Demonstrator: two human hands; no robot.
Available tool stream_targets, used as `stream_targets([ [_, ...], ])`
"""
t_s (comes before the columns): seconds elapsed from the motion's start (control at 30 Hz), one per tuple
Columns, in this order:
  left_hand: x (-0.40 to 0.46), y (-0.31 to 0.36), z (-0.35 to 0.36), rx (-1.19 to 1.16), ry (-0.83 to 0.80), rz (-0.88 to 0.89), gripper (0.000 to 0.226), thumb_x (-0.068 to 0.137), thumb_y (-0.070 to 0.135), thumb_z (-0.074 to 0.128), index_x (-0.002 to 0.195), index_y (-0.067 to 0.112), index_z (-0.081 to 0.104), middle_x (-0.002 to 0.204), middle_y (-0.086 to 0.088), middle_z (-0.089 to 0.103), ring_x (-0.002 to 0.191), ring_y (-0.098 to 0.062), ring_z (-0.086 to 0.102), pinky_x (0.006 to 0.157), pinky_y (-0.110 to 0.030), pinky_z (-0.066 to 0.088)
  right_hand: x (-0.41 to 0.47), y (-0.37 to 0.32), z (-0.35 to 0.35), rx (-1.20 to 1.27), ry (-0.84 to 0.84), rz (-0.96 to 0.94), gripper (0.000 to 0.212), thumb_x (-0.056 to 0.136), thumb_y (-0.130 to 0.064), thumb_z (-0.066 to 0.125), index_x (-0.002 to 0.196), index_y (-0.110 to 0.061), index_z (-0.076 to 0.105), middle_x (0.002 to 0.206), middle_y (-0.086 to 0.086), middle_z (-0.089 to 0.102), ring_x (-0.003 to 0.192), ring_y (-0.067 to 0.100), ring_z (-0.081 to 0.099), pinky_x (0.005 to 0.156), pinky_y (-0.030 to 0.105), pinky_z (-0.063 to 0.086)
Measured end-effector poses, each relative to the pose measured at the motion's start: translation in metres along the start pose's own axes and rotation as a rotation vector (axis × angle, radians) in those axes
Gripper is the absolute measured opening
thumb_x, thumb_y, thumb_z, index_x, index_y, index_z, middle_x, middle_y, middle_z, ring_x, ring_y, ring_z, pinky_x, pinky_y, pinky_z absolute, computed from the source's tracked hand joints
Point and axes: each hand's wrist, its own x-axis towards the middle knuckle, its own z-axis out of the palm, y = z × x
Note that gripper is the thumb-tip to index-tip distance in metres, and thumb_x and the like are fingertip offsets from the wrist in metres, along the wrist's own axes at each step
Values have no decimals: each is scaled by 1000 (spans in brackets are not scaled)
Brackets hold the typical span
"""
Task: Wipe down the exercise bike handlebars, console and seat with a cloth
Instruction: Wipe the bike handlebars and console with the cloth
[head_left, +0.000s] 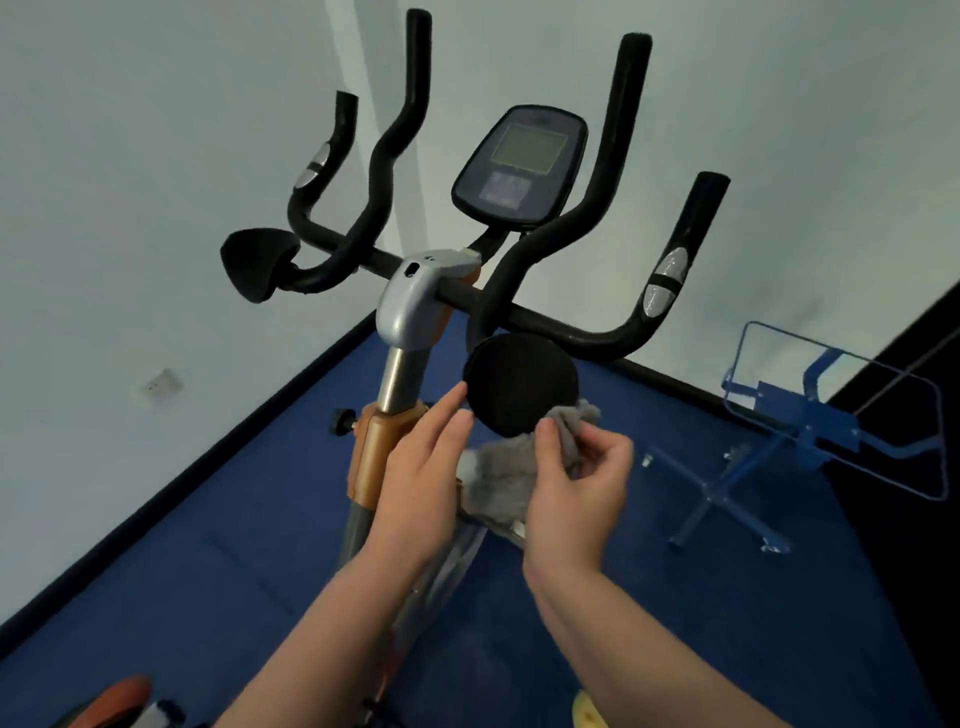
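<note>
A small workout room or home gym is showing here: an exercise bike (415, 312) is standing on blue padded floor mats (597, 623), plain white walls (156, 156) are closing the corner, and a blue metal frame (810, 421) is sitting nearby

There were two hands, left hand (423, 467) and right hand (582, 493); one grey cloth (506, 465); one console (519, 166); four upright handlebar grips; two round black elbow pads; two pairs of silver pulse sensors; one blue wire-frame stand (810, 426).
</note>
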Motion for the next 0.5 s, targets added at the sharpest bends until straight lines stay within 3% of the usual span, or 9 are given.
stream_targets([
  [0.07, 6, 0, -9, 9, -56, 16, 37, 97, 31, 42, 133, 26, 51, 127, 15, 59, 116, 1, 56, 100, -21, 44, -15, 14, 11, 29, 52, 193, 14, 86, -23, 67, 94, -23, 54, 97, 1, 64, 83, 0, 64, 70, 18, 54],
  [0.13, 10, -1, -18, 19, -68, 18, 35, 98, 28, 42, 130, 24, 55, 124, 13, 62, 110, 1, 59, 93, -15, 47, -21, 15, 21, 243, 40, 471, 14, 91, -21, 61, 104, -19, 57, 103, 8, 66, 91, 19, 67, 73, 37, 59],
  [0.17, 11, -2, -22, 24, -64, 13, 34, 98, 28, 43, 128, 24, 57, 122, 11, 63, 109, 0, 60, 93, -16, 48, -22, 12, 26, 392, -5, 603, 16, 94, -19, 56, 110, -17, 57, 105, 12, 65, 90, 26, 67, 66, 41, 60],
  [0.23, 11, -4, -30, 44, -71, 5, 33, 97, 29, 45, 126, 26, 59, 121, 11, 64, 112, -1, 58, 99, -27, 47, -22, 3, 34, 642, -88, 778, 25, 97, -14, 46, 121, -15, 54, 102, 17, 65, 78, 30, 68, 48, 35, 57],
  [0.33, 12, -6, -37, 76, -112, 20, 33, 97, 32, 45, 126, 31, 58, 122, 11, 63, 114, -3, 57, 101, -30, 44, -20, -1, 38, 696, -139, 813, 29, 97, -10, 43, 125, -10, 52, 100, 19, 66, 75, 29, 67, 46, 33, 55],
  [0.43, 15, -3, -35, 69, -159, 21, 37, 97, 32, 42, 133, 31, 51, 132, 12, 56, 118, 3, 52, 95, -16, 44, -18, 4, 26, 552, -154, 704, 23, 95, -9, 49, 116, -10, 59, 109, 19, 66, 93, 33, 65, 72, 44, 56],
  [0.5, 16, -1, -33, 144, -192, 74, 38, 98, 25, 43, 136, 30, 48, 136, 12, 53, 126, -1, 48, 104, -23, 39, -13, 9, 12, 475, -97, 573, 26, 93, -6, 54, 118, -10, 59, 116, 19, 65, 103, 34, 64, 90, 51, 51],
])
